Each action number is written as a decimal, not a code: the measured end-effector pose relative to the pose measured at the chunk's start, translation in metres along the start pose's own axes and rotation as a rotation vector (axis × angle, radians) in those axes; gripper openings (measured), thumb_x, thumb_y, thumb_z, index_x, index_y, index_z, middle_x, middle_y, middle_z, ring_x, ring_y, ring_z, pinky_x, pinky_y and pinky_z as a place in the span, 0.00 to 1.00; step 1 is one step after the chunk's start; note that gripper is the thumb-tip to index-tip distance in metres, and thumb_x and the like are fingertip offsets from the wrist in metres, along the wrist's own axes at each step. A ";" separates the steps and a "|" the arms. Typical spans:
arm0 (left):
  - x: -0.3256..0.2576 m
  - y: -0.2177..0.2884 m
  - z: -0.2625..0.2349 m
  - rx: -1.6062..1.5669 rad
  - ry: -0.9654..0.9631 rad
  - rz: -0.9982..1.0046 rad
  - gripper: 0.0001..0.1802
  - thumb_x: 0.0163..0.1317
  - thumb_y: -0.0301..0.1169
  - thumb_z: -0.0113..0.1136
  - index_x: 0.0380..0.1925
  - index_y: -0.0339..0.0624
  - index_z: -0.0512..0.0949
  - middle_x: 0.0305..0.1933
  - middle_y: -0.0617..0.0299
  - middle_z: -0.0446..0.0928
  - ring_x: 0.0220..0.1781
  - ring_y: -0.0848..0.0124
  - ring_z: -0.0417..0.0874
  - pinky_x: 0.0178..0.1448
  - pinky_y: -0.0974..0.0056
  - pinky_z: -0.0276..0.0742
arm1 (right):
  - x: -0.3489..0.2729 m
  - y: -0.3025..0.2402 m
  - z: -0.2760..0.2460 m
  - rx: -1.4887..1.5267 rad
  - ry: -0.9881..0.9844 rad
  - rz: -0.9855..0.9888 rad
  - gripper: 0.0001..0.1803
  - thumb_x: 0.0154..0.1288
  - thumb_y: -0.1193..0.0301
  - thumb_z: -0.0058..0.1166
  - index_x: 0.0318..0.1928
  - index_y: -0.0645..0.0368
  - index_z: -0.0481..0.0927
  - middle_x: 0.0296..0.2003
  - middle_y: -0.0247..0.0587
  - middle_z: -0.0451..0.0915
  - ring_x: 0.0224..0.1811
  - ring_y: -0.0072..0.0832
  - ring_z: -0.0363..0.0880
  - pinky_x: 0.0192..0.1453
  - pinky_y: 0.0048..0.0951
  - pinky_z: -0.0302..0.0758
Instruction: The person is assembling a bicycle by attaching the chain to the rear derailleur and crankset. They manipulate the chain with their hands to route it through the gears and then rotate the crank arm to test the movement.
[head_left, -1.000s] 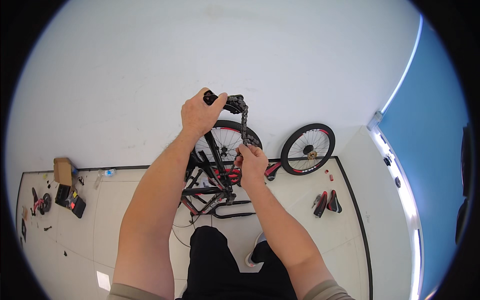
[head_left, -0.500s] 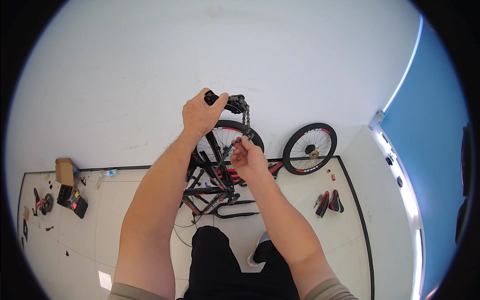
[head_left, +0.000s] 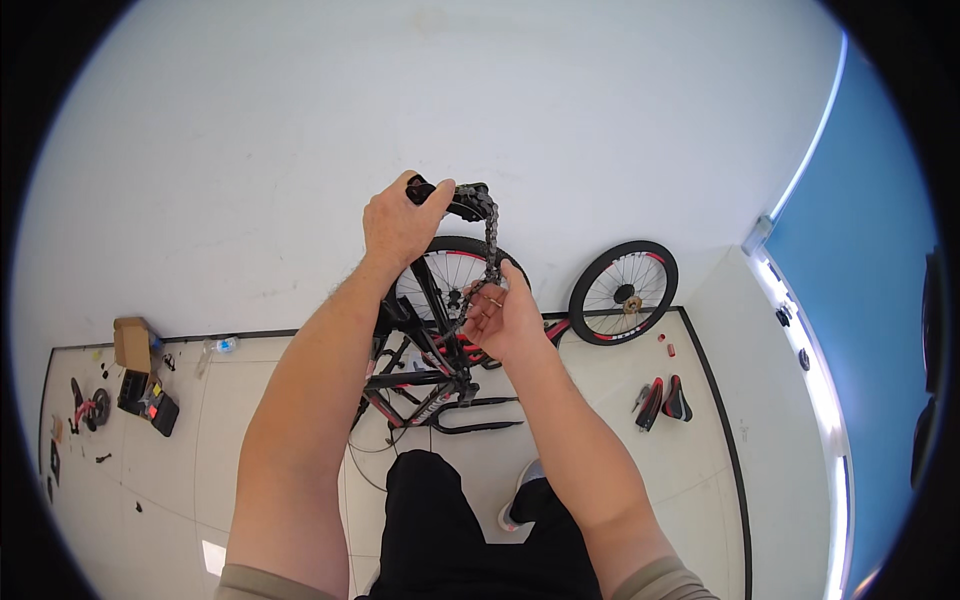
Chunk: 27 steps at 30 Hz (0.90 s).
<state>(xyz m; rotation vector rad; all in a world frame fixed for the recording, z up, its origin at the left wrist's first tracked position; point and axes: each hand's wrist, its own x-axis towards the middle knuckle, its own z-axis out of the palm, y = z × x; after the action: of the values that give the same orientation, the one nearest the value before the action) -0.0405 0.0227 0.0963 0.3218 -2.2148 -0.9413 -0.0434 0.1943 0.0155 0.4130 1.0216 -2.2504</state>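
My left hand (head_left: 396, 226) is closed around a black rear derailleur (head_left: 466, 203), raised in front of the white wall. A dark metal chain (head_left: 491, 238) is looped over its far right end and hangs down to my right hand (head_left: 504, 312). There the curled fingers hold the chain's lower part, and the thumb is lifted beside it. The chain's lower end trails down to the left of those fingers. Below my hands stands a black and red bicycle frame (head_left: 428, 380), partly hidden by my forearms. Behind it shows a spoked wheel (head_left: 460, 245).
Another wheel (head_left: 623, 293) leans at the wall's foot on the right. Two black and red saddles (head_left: 650, 404) lie on the tiled floor. An opened cardboard box (head_left: 132, 345), a black case (head_left: 150, 402) and a pink-and-black part (head_left: 93, 408) are at the left.
My right thumb has come up from its pinch, and the fingers are more spread along the chain. The hanging chain runs straighter. My left hand has barely moved.
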 end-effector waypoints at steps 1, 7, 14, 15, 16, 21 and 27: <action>0.001 0.000 0.000 0.005 0.003 0.000 0.27 0.57 0.56 0.61 0.26 0.39 0.79 0.24 0.53 0.81 0.31 0.53 0.83 0.41 0.53 0.77 | -0.001 -0.001 0.001 0.000 0.015 0.020 0.25 0.67 0.47 0.52 0.26 0.57 0.77 0.28 0.39 0.79 0.25 0.27 0.71 0.33 0.34 0.72; 0.000 0.000 -0.001 0.013 0.005 -0.006 0.27 0.56 0.56 0.61 0.26 0.39 0.78 0.23 0.52 0.81 0.30 0.52 0.83 0.40 0.53 0.77 | -0.011 -0.001 0.018 0.220 0.054 0.091 0.17 0.67 0.57 0.56 0.32 0.60 0.76 0.27 0.38 0.76 0.24 0.27 0.71 0.37 0.35 0.73; -0.001 0.002 -0.001 0.020 0.008 -0.006 0.27 0.56 0.56 0.62 0.26 0.40 0.79 0.23 0.52 0.81 0.30 0.52 0.83 0.40 0.53 0.77 | 0.014 -0.003 0.018 0.331 -0.043 -0.040 0.11 0.74 0.68 0.47 0.34 0.61 0.73 0.27 0.37 0.75 0.21 0.25 0.68 0.38 0.34 0.73; -0.001 0.002 -0.001 0.018 0.006 -0.006 0.27 0.56 0.56 0.62 0.26 0.40 0.79 0.23 0.52 0.81 0.30 0.52 0.83 0.40 0.53 0.77 | 0.018 -0.004 0.014 0.337 -0.081 -0.034 0.11 0.75 0.68 0.47 0.35 0.61 0.73 0.27 0.36 0.75 0.21 0.24 0.68 0.37 0.34 0.73; -0.001 0.002 -0.002 0.016 0.006 -0.006 0.27 0.56 0.56 0.61 0.26 0.40 0.79 0.23 0.52 0.81 0.31 0.52 0.83 0.40 0.53 0.77 | 0.020 -0.005 0.012 0.341 -0.119 -0.028 0.11 0.75 0.68 0.46 0.36 0.61 0.73 0.27 0.36 0.75 0.20 0.23 0.67 0.37 0.34 0.72; -0.002 0.002 -0.003 0.015 -0.004 -0.020 0.27 0.56 0.57 0.61 0.27 0.40 0.79 0.23 0.53 0.81 0.31 0.53 0.83 0.40 0.54 0.77 | 0.022 -0.002 0.002 0.376 -0.173 -0.014 0.10 0.76 0.68 0.44 0.38 0.62 0.72 0.27 0.36 0.75 0.20 0.22 0.67 0.36 0.33 0.73; 0.000 0.001 -0.002 0.006 -0.010 -0.032 0.26 0.56 0.56 0.61 0.26 0.40 0.79 0.23 0.54 0.81 0.30 0.54 0.83 0.40 0.54 0.77 | 0.005 -0.005 0.013 0.441 -0.033 -0.149 0.06 0.73 0.71 0.46 0.40 0.62 0.71 0.29 0.36 0.76 0.21 0.22 0.69 0.39 0.34 0.75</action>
<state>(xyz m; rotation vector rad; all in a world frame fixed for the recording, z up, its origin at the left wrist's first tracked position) -0.0391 0.0225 0.0984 0.3576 -2.2277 -0.9558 -0.0506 0.1848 0.0243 0.4941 0.5466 -2.6096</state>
